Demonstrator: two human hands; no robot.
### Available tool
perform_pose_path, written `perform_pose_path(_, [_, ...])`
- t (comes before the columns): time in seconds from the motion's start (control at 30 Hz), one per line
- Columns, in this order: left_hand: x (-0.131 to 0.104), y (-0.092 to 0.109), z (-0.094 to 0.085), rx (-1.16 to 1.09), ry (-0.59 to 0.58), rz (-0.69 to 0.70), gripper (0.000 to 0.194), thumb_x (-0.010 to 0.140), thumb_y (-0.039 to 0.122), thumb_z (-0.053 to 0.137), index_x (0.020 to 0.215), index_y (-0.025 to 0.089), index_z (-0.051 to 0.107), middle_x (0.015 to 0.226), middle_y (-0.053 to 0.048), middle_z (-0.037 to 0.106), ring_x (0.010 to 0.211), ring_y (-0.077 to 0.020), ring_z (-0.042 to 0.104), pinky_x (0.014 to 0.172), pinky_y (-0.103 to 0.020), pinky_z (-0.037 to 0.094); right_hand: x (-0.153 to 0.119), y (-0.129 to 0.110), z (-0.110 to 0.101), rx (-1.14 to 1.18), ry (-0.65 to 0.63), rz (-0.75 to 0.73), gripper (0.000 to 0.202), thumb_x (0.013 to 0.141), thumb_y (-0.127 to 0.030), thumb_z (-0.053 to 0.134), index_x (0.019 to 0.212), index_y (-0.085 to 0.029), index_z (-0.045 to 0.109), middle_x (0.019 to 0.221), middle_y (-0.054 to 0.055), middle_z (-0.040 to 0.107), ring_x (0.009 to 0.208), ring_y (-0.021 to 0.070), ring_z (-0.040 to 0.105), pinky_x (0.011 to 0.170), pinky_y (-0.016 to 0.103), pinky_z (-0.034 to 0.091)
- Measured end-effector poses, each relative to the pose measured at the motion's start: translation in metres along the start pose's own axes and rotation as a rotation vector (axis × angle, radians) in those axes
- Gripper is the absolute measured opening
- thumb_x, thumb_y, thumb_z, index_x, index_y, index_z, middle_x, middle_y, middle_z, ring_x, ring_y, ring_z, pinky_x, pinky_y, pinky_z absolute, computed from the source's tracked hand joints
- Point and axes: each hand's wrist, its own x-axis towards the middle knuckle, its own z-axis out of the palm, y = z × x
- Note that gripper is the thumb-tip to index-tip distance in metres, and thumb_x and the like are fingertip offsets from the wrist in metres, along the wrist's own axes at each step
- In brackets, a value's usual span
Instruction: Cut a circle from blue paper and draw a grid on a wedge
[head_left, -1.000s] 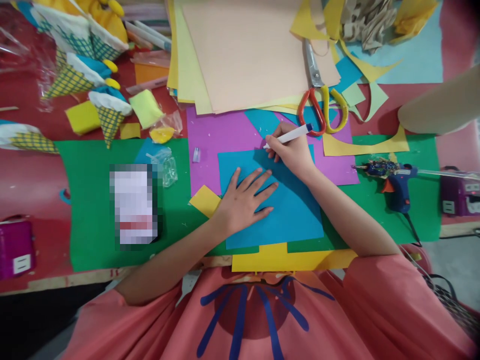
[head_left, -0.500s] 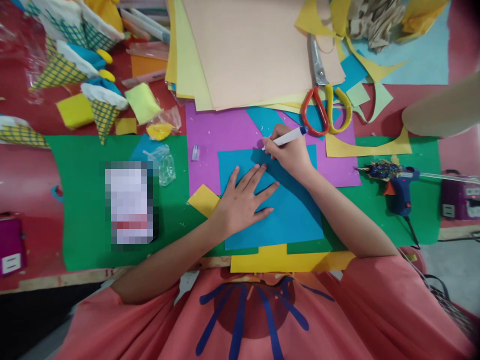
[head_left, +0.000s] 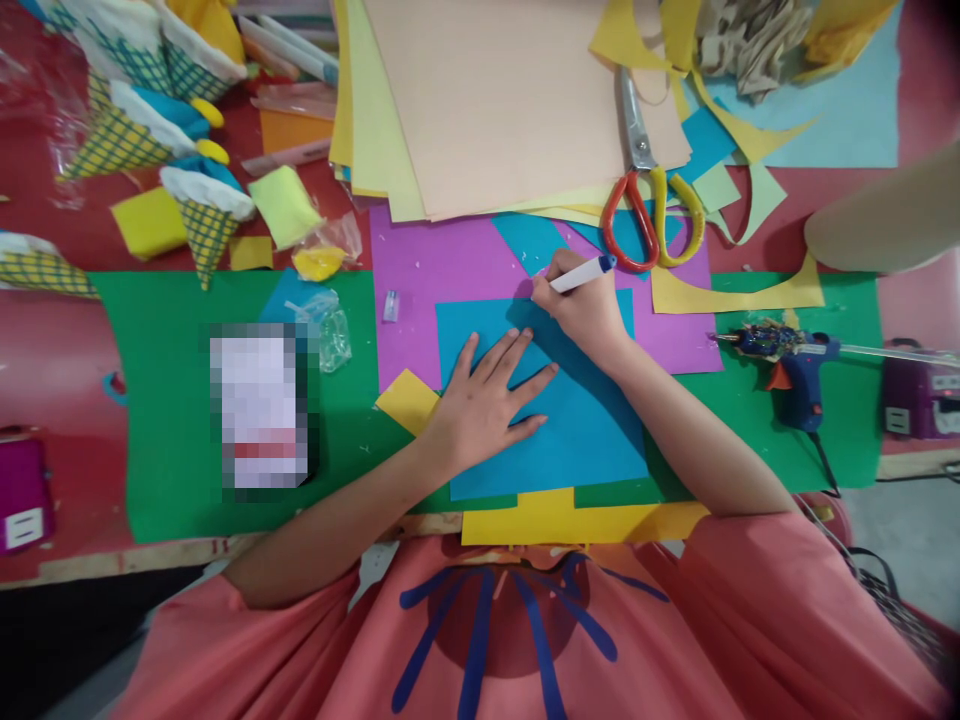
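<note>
A blue sheet of paper (head_left: 581, 430) lies in front of me, partly over a purple sheet (head_left: 442, 250). My left hand (head_left: 484, 405) rests flat on the blue sheet with its fingers spread. Near the sheet's upper edge, my right hand (head_left: 581, 305) grips a white pen (head_left: 581, 273) with a blue end. The pen slants up to the right, and its tip is hidden by my fingers. Just beyond the right hand are scissors (head_left: 640, 150) with one red and one yellow handle. A small clear cap (head_left: 391, 306) sits on the purple sheet.
A green sheet (head_left: 352, 430) spreads underneath. At right lies a blue glue gun (head_left: 802, 375) with its cord, near a pale cylinder (head_left: 885, 215). Stacked paper (head_left: 510, 110) is at the back. Fabric cones (head_left: 206, 220) and a blurred-out object (head_left: 262, 410) are at left.
My right hand and the pen have shifted very slightly to the right, and the pen's tip end is now behind the fingers. The left hand stays put.
</note>
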Motion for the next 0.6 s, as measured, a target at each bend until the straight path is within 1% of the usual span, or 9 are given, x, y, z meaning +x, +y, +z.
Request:
perform_pose_path(0.17, [0.000, 0.000, 0.000, 0.003, 0.004, 0.006, 0.053, 0.095, 0.049, 0.048, 0.142, 0.027, 0.049, 0.155, -0.021, 0.034, 0.143, -0.0371, 0.034, 0.111, -0.065, 0.025, -0.001, 0.001, -0.001, -0.010, 0.021, 0.001, 0.032, 0.079, -0.013, 0.058, 0.061, -0.022, 0.033, 0.052, -0.008, 0.037, 0.052, 0.0073, 0.038, 0.053, 0.025, 0.029])
perform_pose_path(0.23, [0.000, 0.000, 0.000, -0.002, -0.010, 0.000, 0.053, 0.095, 0.049, 0.048, 0.143, 0.027, 0.048, 0.155, -0.021, 0.033, 0.144, -0.0370, 0.033, 0.112, -0.065, 0.024, -0.002, 0.002, -0.001, -0.013, 0.046, -0.004, 0.032, 0.078, -0.010, 0.059, 0.061, -0.022, 0.035, 0.051, -0.008, 0.037, 0.051, 0.0072, 0.038, 0.053, 0.024, 0.031])
perform_pose_path(0.3, [0.000, 0.000, 0.001, -0.015, -0.030, -0.006, 0.053, 0.095, 0.048, 0.049, 0.144, 0.028, 0.046, 0.156, -0.020, 0.031, 0.144, -0.0368, 0.031, 0.113, -0.065, 0.022, -0.002, 0.003, -0.004, 0.030, 0.093, -0.015, 0.031, 0.081, -0.012, 0.058, 0.060, -0.021, 0.038, 0.051, -0.007, 0.040, 0.050, 0.0073, 0.041, 0.052, 0.024, 0.035])
perform_pose_path(0.37, [0.001, -0.002, 0.001, -0.030, -0.044, -0.016, 0.056, 0.094, 0.047, 0.051, 0.146, 0.029, 0.042, 0.158, -0.018, 0.028, 0.145, -0.0362, 0.029, 0.114, -0.064, 0.019, -0.001, 0.005, -0.010, 0.116, 0.156, -0.015, 0.029, 0.088, -0.022, 0.057, 0.063, -0.021, 0.043, 0.052, -0.005, 0.047, 0.050, 0.0080, 0.048, 0.053, 0.024, 0.040])
perform_pose_path(0.4, [0.001, -0.005, 0.000, -0.034, -0.046, -0.029, 0.058, 0.094, 0.046, 0.051, 0.148, 0.028, 0.039, 0.159, -0.017, 0.027, 0.146, -0.0357, 0.028, 0.115, -0.063, 0.018, -0.001, 0.005, -0.014, 0.163, 0.186, -0.006, 0.029, 0.091, -0.029, 0.056, 0.065, -0.021, 0.046, 0.053, -0.005, 0.051, 0.050, 0.0083, 0.050, 0.052, 0.024, 0.043])
perform_pose_path(0.47, [0.002, -0.012, -0.002, -0.033, -0.050, -0.061, 0.062, 0.094, 0.045, 0.052, 0.150, 0.027, 0.035, 0.159, -0.016, 0.027, 0.146, -0.0343, 0.027, 0.117, -0.062, 0.015, 0.000, 0.005, -0.024, 0.240, 0.216, 0.021, 0.031, 0.092, -0.045, 0.054, 0.071, -0.022, 0.052, 0.056, -0.003, 0.057, 0.048, 0.0087, 0.053, 0.050, 0.024, 0.046])
perform_pose_path(0.53, [0.002, -0.022, -0.007, -0.020, -0.054, -0.086, 0.061, 0.094, 0.045, 0.051, 0.150, 0.026, 0.035, 0.159, -0.016, 0.029, 0.147, -0.0334, 0.027, 0.117, -0.061, 0.014, -0.003, 0.003, -0.034, 0.301, 0.185, 0.040, 0.035, 0.090, -0.055, 0.053, 0.075, -0.023, 0.056, 0.057, -0.002, 0.060, 0.046, 0.0088, 0.055, 0.047, 0.024, 0.046])
perform_pose_path(0.6, [0.001, -0.030, -0.014, 0.001, -0.052, -0.103, 0.057, 0.094, 0.042, 0.050, 0.148, 0.025, 0.038, 0.158, -0.014, 0.030, 0.147, -0.0330, 0.027, 0.117, -0.062, 0.013, -0.011, 0.000, -0.041, 0.349, 0.088, 0.062, 0.038, 0.086, -0.059, 0.057, 0.077, -0.022, 0.059, 0.058, -0.002, 0.061, 0.046, 0.0094, 0.057, 0.045, 0.023, 0.046])
